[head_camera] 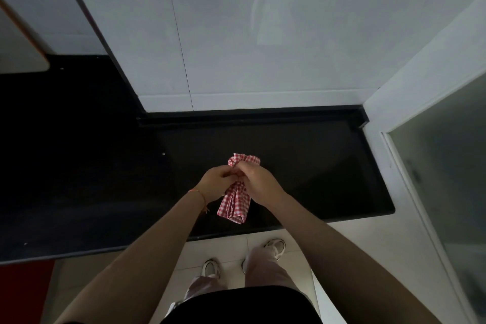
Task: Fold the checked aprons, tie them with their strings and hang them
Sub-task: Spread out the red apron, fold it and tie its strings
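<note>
Folded checked apron held over the black counter, long axis running away from the body. Left hand and right hand both pinch its cinched middle, equally near; strings hidden. Top frill pokes out beyond the fingers.
</note>
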A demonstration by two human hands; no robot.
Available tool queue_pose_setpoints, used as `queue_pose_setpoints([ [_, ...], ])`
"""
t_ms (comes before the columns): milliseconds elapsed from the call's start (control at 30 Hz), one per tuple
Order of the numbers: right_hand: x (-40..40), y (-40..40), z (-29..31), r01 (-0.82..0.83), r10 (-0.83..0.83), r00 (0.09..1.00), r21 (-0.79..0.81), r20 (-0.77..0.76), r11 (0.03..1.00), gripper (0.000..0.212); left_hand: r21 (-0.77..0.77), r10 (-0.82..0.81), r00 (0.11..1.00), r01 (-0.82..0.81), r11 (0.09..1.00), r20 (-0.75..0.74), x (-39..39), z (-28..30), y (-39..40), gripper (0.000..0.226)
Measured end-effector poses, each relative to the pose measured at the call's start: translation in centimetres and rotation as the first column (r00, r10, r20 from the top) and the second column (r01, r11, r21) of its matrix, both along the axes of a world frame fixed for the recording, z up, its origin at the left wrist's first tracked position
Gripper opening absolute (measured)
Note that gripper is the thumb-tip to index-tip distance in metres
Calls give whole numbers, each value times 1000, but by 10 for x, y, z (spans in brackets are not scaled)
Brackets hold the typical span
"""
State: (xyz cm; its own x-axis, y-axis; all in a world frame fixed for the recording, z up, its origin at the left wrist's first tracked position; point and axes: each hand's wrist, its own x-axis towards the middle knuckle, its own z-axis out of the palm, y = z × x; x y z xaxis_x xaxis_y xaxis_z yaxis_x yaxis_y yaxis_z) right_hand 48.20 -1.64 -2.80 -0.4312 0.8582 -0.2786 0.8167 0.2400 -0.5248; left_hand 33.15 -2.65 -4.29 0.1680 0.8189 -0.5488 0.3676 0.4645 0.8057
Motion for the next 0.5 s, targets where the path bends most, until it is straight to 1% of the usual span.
queue_pose_setpoints([
  [67, -2, 0, -1, 90, -91, 994, -20, -56, 996, 19, 3, 6, 1000, -6, 1000, 5, -1, 0, 2, 18],
  [133, -1, 2, -3, 147, -150, 982, -28, -113, 989, 22, 19, 11, 1000, -12, 1000, 6, -1, 0, 4, 17],
  [233, 0, 8, -2, 178, -166, 969, 47, -183, 983, 22, 95, 19, 998, -13, 995, -65, 1, -2, 9, 15],
  [267, 1, 10, -1, 175, -162, 970, 63, -182, 982, 21, 105, 19, 996, -10, 994, -84, 2, -2, 10, 16],
  [333, 2, 12, -1, 137, -127, 984, 74, -122, 988, 21, 88, 5, 995, 4, 996, -99, 3, -4, 13, 15],
  [400, 3, 10, -5, 64, -57, 995, 90, -87, 994, 23, 62, -29, 993, 36, 997, -115, 4, -5, 16, 16],
  [467, 4, 7, -10, -58, 56, 998, 151, 22, 987, 25, 30, -53, 992, 57, 998, -115, 4, -5, 18, 16],
  [500, 5, 6, -12, -114, 101, 991, 157, 85, 981, 29, 10, -58, 993, 60, 998, -105, 4, -5, 18, 15],
])
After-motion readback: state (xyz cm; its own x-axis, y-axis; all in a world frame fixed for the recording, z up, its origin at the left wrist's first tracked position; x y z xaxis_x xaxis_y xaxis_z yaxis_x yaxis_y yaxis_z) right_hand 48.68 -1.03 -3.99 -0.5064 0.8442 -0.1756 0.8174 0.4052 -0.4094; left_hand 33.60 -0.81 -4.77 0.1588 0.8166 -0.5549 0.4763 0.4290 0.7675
